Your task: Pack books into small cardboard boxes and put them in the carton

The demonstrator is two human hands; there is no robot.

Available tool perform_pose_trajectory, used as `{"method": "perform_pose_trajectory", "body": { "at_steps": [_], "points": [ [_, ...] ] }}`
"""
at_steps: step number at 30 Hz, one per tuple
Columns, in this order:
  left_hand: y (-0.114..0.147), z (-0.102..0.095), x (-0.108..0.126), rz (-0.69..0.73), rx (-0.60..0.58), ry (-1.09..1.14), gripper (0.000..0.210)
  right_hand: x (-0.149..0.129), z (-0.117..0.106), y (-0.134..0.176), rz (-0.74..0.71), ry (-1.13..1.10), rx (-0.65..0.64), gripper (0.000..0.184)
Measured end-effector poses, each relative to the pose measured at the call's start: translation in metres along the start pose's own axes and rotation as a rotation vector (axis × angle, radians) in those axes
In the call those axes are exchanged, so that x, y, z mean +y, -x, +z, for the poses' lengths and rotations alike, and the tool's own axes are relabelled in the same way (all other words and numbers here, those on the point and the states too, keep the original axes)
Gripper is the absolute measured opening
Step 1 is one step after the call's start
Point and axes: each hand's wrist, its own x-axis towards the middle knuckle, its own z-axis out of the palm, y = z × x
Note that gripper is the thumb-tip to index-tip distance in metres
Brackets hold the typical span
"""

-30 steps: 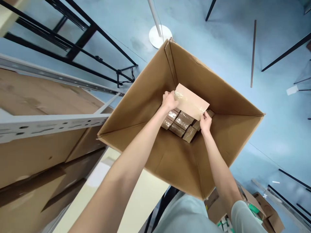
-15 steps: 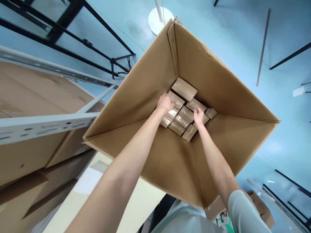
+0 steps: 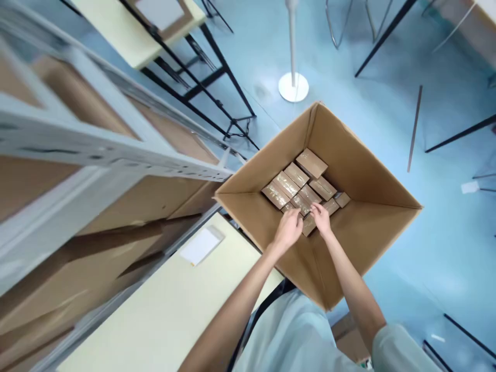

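Observation:
A tall open cardboard carton [image 3: 364, 178] stands in front of me. Several small brown boxes [image 3: 311, 163] lie in rows at its bottom, some with shiny clear tape across their tops. My left hand [image 3: 290, 228] is over the near part of the carton, above the boxes, its fingers loosely bent and nothing visible in them. Close to its right, my right hand [image 3: 321, 218] hangs over the nearer boxes with fingers slightly curled, also without anything visible in them. The hands partly cover the nearest boxes.
A pale table [image 3: 155, 315] on my left bears a white paper [image 3: 202, 245]. Beyond it rises a grey metal rack [image 3: 116, 163] loaded with large cardboard boxes [image 3: 127, 243]. A white round-based post [image 3: 293, 88] and a black-legged table [image 3: 166, 44] stand past the carton.
Both hands have drawn back toward me and closer together, the left leaving the boxes at the left side. My view has pulled back, showing more rack and table.

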Motion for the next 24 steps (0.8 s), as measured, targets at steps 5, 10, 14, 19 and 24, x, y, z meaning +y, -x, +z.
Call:
{"method": "perform_pose_trajectory", "body": {
  "at_steps": [5,10,14,19,24],
  "points": [
    [0.115,-0.029,0.013,0.028,0.199,0.193,0.037,-0.044,0.009,0.075,0.017,-0.047,-0.107,0.067],
    [0.22,-0.066,-0.005,-0.067,0.477,0.325,0.032,-0.094,0.038,0.152,-0.112,0.008,-0.255,0.071],
    [0.316,-0.091,-0.028,-0.117,0.739,0.364,0.033,-0.128,0.077,0.222,-0.272,0.061,-0.367,0.067],
    [0.449,-0.09,-0.059,-0.242,1.076,0.441,0.031,-0.152,0.139,0.327,-0.371,0.139,-0.604,0.061],
    [0.568,-0.057,-0.099,-0.361,1.374,0.536,0.031,-0.146,0.206,0.443,-0.462,0.262,-0.893,0.053]
  ]
}}
